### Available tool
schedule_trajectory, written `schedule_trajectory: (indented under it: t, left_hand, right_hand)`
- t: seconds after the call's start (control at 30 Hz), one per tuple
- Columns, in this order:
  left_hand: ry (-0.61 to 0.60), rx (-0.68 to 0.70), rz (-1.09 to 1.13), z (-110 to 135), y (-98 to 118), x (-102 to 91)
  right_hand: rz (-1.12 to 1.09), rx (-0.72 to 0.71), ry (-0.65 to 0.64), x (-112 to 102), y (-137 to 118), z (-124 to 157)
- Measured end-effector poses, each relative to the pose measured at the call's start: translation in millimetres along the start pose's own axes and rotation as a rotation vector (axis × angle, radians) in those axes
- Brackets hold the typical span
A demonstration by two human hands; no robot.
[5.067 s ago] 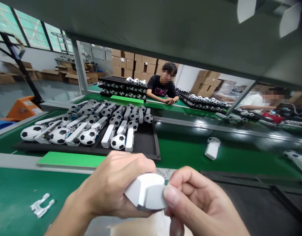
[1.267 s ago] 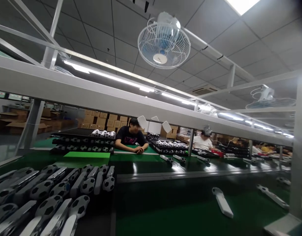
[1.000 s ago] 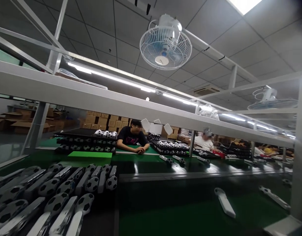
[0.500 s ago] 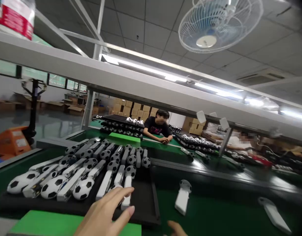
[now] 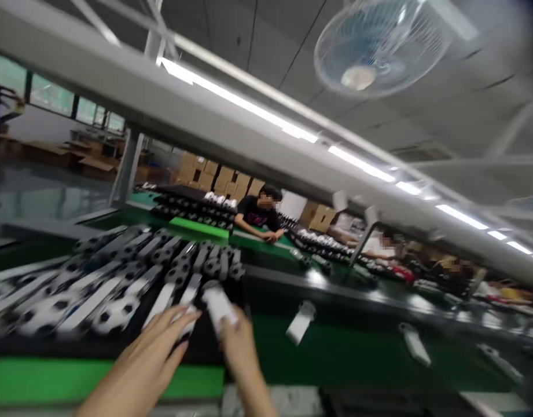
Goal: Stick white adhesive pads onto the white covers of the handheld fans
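Rows of pieces with soccer-ball heads and white handles (image 5: 118,315) fill most of a black tray (image 5: 208,350). My left hand (image 5: 147,353) reaches over the tray's near right part, fingers stretched and thumb apart. Its fingertips lie over a white handle, and I cannot tell whether they touch it. At the tray's right side, my right hand (image 5: 242,341) grips a white-handled piece (image 5: 218,307) by its lower end. The head of that piece points away from me and is blurred.
Loose white-handled pieces (image 5: 301,322) lie on the green belt (image 5: 353,353) to the right. A green block (image 5: 40,376) is at the tray's near edge. Across the line a person in black (image 5: 260,214) leans beside stacked trays (image 5: 192,205). A shelf beam (image 5: 249,168) crosses overhead.
My right hand has come up from the bottom edge to the tray with a white-handled piece in it. My left hand stays over the tray. The view has tilted and turned right.
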State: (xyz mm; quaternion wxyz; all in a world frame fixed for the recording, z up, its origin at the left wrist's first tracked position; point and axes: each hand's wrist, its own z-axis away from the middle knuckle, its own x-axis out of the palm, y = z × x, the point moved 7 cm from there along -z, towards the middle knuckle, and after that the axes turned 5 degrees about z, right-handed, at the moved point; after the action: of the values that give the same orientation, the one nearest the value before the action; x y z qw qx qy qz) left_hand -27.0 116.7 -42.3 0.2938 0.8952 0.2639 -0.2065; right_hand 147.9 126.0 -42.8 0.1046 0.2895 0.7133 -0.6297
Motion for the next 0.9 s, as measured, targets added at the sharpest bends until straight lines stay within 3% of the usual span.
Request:
schedule_trajectory:
  t: [0.1, 0.17, 0.23, 0.3, 0.37, 0.43, 0.5, 0.57, 0.67, 0.8, 0.9]
  left_hand:
    - [-0.101, 0.026, 0.016, -13.0, 43.8, -14.9]
    - [-0.211, 0.005, 0.070, -24.3, 55.4, -6.8]
    - [-0.260, -0.048, 0.146, -29.9, 55.0, 0.4]
    - [-0.234, -0.114, 0.218, -30.5, 50.6, -0.5]
    - [-0.112, -0.177, 0.343, -29.7, 45.5, -9.5]
    - [0.048, -0.241, 0.518, -28.7, 38.9, -19.6]
    - [0.159, -0.307, 0.677, -28.8, 32.6, -24.8]
    - [0.181, -0.352, 0.760, -31.2, 30.6, -24.9]
    - [0.149, -0.431, 0.888, -34.6, 30.7, -19.4]
    - [0.084, -0.647, 1.133, -29.0, 27.1, -0.8]
    - [0.061, -0.726, 1.183, -22.8, 25.0, 8.7]
  right_hand:
    - [-0.250, 0.157, -0.098, -16.5, -2.9, 38.3]
    - [-0.408, 0.193, -0.171, -24.0, -2.6, 66.9]
    - [-0.457, 0.241, -0.163, -30.0, 6.3, 101.1]
    - [-0.261, 0.253, -0.136, -27.6, 21.1, 140.4]
    - [0.059, 0.196, -0.240, -7.0, 37.9, 177.5]
    - [0.208, 0.161, -0.286, 14.6, 56.9, 203.4]
    - [0.279, 0.158, -0.262, 27.7, 70.8, 216.8]
    - [0.344, 0.172, -0.229, 32.9, 76.6, 222.6]
    - [0.413, 0.193, -0.215, 35.0, 74.8, 225.3]
    - [0.436, 0.222, -0.201, 35.8, 71.5, 224.1]
    - [0.387, 0.239, -0.206, 37.4, 75.5, 224.5]
